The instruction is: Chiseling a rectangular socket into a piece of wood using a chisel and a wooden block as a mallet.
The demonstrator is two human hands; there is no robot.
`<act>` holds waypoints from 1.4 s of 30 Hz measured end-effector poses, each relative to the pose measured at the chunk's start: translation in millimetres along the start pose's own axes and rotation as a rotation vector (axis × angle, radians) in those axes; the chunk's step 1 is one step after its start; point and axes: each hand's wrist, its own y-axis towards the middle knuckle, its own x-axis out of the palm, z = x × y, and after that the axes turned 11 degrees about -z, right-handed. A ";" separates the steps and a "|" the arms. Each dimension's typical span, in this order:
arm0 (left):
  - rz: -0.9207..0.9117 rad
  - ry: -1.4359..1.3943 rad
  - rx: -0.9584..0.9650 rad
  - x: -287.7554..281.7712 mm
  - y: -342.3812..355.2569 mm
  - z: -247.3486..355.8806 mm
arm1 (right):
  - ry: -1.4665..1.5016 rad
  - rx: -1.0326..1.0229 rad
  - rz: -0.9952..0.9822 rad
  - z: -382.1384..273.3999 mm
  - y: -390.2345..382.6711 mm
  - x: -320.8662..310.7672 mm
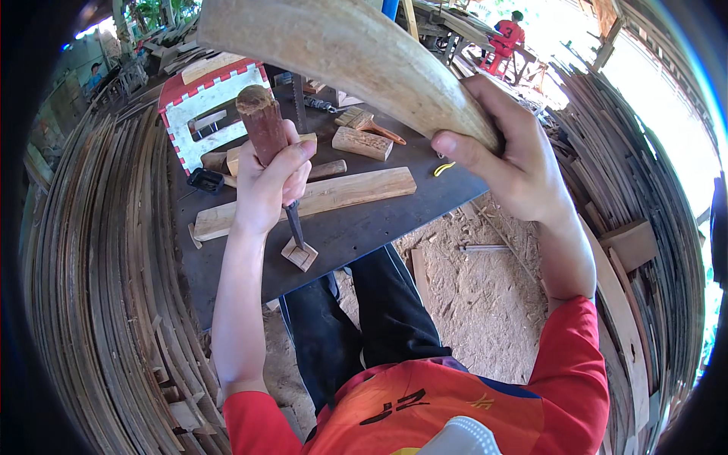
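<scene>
My left hand [271,176] is wrapped round the brown wooden handle of a chisel [294,226], held upright. Its dark blade comes down onto a small wood block [299,255] near the table's front edge. Raised to the right, my right hand [517,155] grips the narrow end of a thick, curved wooden club [356,64], which spans the top of the view. The club is apart from the chisel's handle in the picture. Just beyond the small block lies a long wooden bar [307,203].
On the dark table [356,235] are a brush [370,125], a short wood piece [362,142], a yellow item [444,168] and a red-white box [214,114]. Stacked boards [98,288] rise at left, more planks [614,174] at right. A person in red [508,38] sits far back.
</scene>
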 end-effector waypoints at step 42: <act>-0.025 -0.025 0.023 0.0 -5.8 2.0 | -0.123 -0.140 -0.015 -11.9 -0.7 -11.5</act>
